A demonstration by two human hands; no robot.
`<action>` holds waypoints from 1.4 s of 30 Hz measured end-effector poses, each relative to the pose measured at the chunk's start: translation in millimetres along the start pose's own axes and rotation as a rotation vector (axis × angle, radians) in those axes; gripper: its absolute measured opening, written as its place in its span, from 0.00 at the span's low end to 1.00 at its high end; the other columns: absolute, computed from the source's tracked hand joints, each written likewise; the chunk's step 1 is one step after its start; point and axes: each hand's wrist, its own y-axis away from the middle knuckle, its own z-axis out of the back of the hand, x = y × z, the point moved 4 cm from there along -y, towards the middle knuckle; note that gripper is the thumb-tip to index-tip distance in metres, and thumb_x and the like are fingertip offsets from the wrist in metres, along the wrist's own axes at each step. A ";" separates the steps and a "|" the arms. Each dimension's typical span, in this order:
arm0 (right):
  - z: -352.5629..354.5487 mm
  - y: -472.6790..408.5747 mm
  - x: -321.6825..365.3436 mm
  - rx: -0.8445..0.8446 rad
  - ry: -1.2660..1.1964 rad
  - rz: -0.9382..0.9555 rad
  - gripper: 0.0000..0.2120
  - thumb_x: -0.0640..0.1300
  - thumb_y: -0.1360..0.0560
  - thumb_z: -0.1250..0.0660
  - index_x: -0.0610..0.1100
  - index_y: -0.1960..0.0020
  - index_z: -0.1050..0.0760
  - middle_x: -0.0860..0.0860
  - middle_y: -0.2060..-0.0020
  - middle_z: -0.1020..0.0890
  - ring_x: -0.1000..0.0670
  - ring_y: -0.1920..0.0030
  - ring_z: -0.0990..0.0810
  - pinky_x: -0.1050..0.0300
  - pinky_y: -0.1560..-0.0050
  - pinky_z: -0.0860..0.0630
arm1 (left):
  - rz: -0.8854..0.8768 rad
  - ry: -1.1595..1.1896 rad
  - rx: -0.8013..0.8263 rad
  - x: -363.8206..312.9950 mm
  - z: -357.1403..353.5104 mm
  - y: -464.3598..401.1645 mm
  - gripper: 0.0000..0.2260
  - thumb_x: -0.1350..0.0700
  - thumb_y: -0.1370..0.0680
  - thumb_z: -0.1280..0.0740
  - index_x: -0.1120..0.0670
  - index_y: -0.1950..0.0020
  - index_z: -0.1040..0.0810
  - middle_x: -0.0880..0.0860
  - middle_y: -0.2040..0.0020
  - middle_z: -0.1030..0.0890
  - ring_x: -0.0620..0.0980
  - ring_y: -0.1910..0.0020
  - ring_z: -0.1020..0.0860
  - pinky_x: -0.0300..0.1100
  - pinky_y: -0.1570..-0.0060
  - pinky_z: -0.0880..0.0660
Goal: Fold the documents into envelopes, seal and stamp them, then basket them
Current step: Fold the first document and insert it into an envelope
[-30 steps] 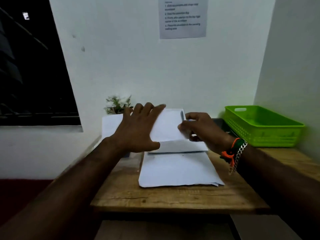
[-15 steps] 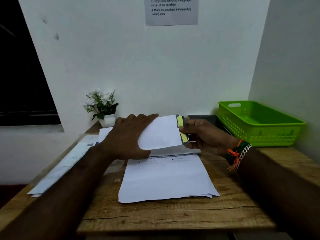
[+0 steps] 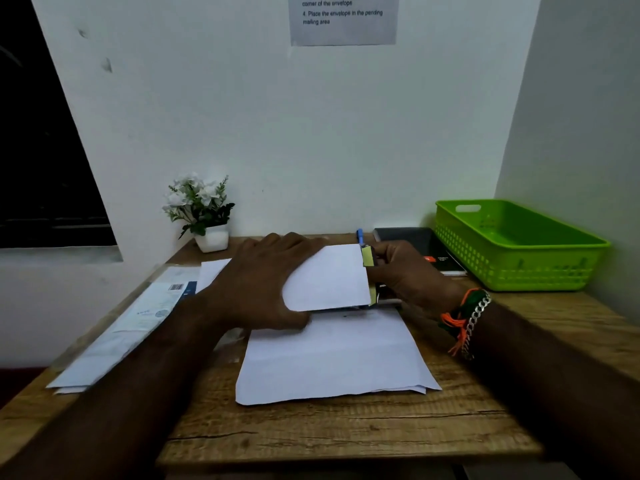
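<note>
At the centre of the frame a white envelope (image 3: 327, 277) is held just above the wooden table (image 3: 346, 434), its long axis running left to right and its open end toward the right, where a yellow-green strip (image 3: 368, 257) shows along the flap edge. The left hand (image 3: 263, 282) lies flat over the envelope's left half, fingers spread and pressing it down; the right hand (image 3: 405, 271) is closed in a pinch at the flap end. Compared with half a second ago the view has dipped and drawn closer, the hands keep the same grip, and a blue pen (image 3: 360, 235) now shows behind the envelope. Below it a stack of white documents (image 3: 332, 362) lies on the table, short edge toward the viewer. At the left edge lie longer envelopes (image 3: 128, 327) with a barcode label. A potted white-flowered plant (image 3: 201, 209) stands at the back left, a dark notebook (image 3: 426, 247) at the back right, just beside the green basket (image 3: 519, 268). The wall notice (image 3: 343, 19) at the top reads "4. Place the envelope in the pending mailing area".
</note>
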 end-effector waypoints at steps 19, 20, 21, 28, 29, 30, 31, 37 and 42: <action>33.1 -5.2 -5.8 0.043 0.876 0.048 0.20 0.60 0.30 0.23 0.53 0.43 0.19 0.63 0.50 0.19 0.66 0.57 0.25 0.72 0.57 0.32 | 0.187 0.038 -0.075 46.1 11.7 13.0 0.44 0.33 0.41 0.29 0.36 0.24 0.33 0.39 0.32 0.24 0.47 0.35 0.25 0.54 0.34 0.30; 34.0 -3.5 -6.7 0.083 0.905 0.018 0.22 0.60 0.31 0.23 0.54 0.41 0.20 0.64 0.50 0.21 0.66 0.56 0.25 0.75 0.58 0.33 | 0.193 0.044 -0.064 47.6 10.1 13.4 0.45 0.33 0.41 0.29 0.36 0.23 0.34 0.39 0.31 0.25 0.47 0.34 0.26 0.53 0.33 0.31; 34.0 -2.6 -7.7 0.114 0.928 0.001 0.24 0.60 0.31 0.22 0.54 0.39 0.21 0.65 0.49 0.23 0.66 0.54 0.26 0.75 0.58 0.34 | 0.196 0.050 -0.056 48.0 9.0 13.7 0.45 0.33 0.40 0.29 0.36 0.23 0.35 0.39 0.30 0.25 0.46 0.33 0.27 0.52 0.32 0.31; 37.0 -6.5 -12.4 0.130 0.921 0.014 0.29 0.60 0.34 0.20 0.56 0.36 0.22 0.57 0.44 0.22 0.57 0.45 0.24 0.66 0.48 0.29 | 0.198 0.055 -0.035 49.1 4.1 12.9 0.47 0.32 0.40 0.30 0.36 0.21 0.39 0.39 0.27 0.28 0.47 0.31 0.29 0.49 0.32 0.34; 38.4 -7.1 -12.9 0.120 0.892 0.017 0.28 0.59 0.35 0.19 0.57 0.37 0.22 0.57 0.44 0.22 0.57 0.43 0.24 0.64 0.46 0.28 | 0.202 0.057 -0.030 50.0 3.4 13.1 0.47 0.32 0.40 0.30 0.36 0.21 0.39 0.39 0.27 0.29 0.47 0.31 0.29 0.50 0.32 0.34; 40.0 -8.2 -13.6 0.104 0.842 0.026 0.26 0.56 0.35 0.18 0.57 0.39 0.21 0.55 0.45 0.21 0.57 0.44 0.23 0.63 0.44 0.27 | 0.207 0.059 -0.027 51.1 2.9 13.4 0.47 0.32 0.40 0.31 0.36 0.21 0.39 0.39 0.27 0.29 0.47 0.31 0.30 0.50 0.31 0.33; 42.1 -9.8 -14.5 0.083 0.774 0.042 0.23 0.51 0.34 0.17 0.56 0.42 0.20 0.52 0.46 0.20 0.57 0.45 0.22 0.63 0.44 0.26 | 0.212 0.060 -0.026 52.0 2.6 13.6 0.47 0.31 0.40 0.31 0.36 0.21 0.39 0.39 0.27 0.29 0.47 0.31 0.30 0.51 0.31 0.33; 60.2 -8.5 -5.2 -0.160 0.276 0.035 0.03 0.35 0.25 0.27 0.41 0.53 0.16 0.45 0.58 0.15 0.49 0.57 0.19 0.60 0.61 0.22 | 0.253 0.034 -0.080 59.0 5.2 16.4 0.47 0.33 0.40 0.32 0.38 0.20 0.38 0.43 0.27 0.28 0.49 0.31 0.28 0.53 0.31 0.32; 97.7 -8.3 7.8 -0.519 0.224 0.198 0.09 0.35 0.26 0.27 0.48 0.58 0.16 0.46 0.55 0.15 0.49 0.54 0.19 0.50 0.47 0.22 | 0.284 0.018 -0.113 61.7 5.3 17.6 0.47 0.34 0.39 0.30 0.39 0.20 0.37 0.44 0.29 0.26 0.51 0.32 0.27 0.55 0.33 0.31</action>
